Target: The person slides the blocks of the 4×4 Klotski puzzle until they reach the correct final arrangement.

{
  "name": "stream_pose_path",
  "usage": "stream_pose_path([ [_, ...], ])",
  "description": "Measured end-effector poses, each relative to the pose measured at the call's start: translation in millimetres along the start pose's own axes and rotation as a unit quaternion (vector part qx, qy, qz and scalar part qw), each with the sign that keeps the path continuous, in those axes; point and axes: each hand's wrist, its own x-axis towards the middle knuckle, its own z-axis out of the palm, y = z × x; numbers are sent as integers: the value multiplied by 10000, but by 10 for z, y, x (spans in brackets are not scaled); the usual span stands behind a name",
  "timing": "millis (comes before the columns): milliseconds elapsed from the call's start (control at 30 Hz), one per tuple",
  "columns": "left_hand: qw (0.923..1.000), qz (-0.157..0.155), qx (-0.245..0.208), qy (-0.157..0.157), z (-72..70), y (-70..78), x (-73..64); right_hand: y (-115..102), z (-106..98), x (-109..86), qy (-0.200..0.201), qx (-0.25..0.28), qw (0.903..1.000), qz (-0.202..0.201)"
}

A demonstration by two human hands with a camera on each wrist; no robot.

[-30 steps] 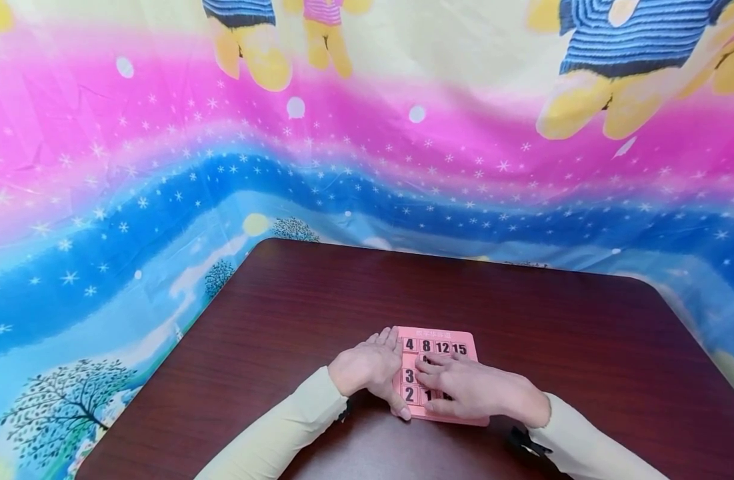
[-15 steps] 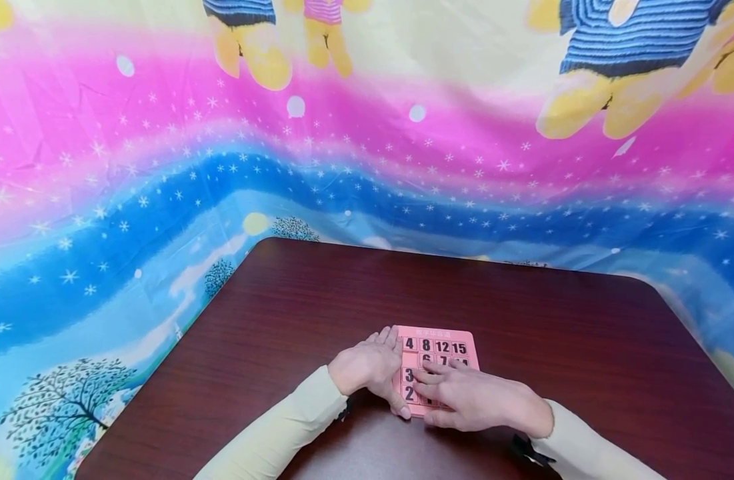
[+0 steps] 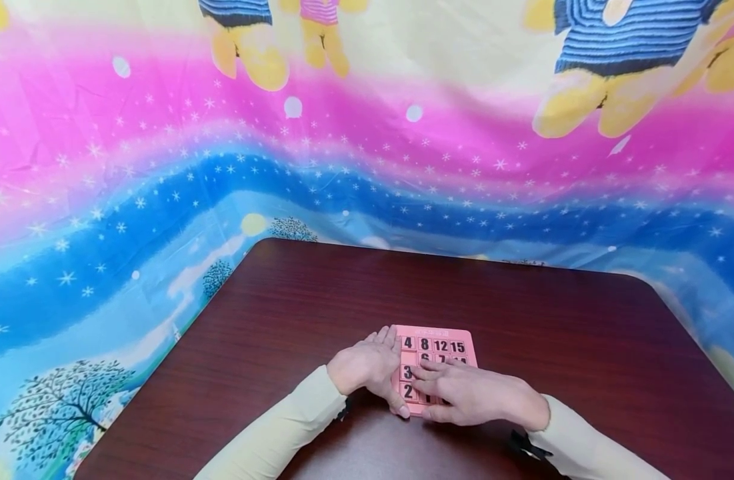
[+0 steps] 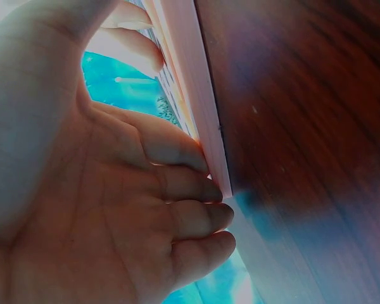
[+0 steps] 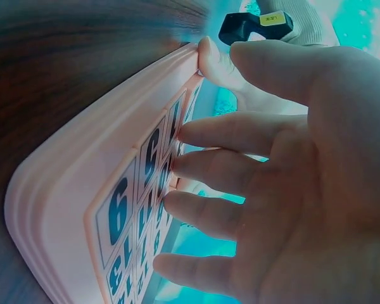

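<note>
Left hand: fingers straight, along left edge of pink plastic sliding-number puzzle. Right hand: fingers extended on black-numbered square tiles; sliding apparently in hand, next move probably needs push into left-column gap. Under puzzle: dark-red wood-grain table.

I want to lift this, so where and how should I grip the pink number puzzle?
Probably grip the pink number puzzle by its side edges, coming in from left and right: it lies flat on the table, and its thick rim frames the number tiles.
</note>
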Motion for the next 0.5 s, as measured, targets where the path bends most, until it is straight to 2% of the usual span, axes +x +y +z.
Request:
stream_pose_path([
  [267, 9999, 25, -79, -90, 5, 5, 23, 63, 4, 22, 155, -178, 9997, -87],
  [500, 9999, -1, -20, -147, 1, -1, 20, 122, -1, 90, 161, -170, 9996, 167],
])
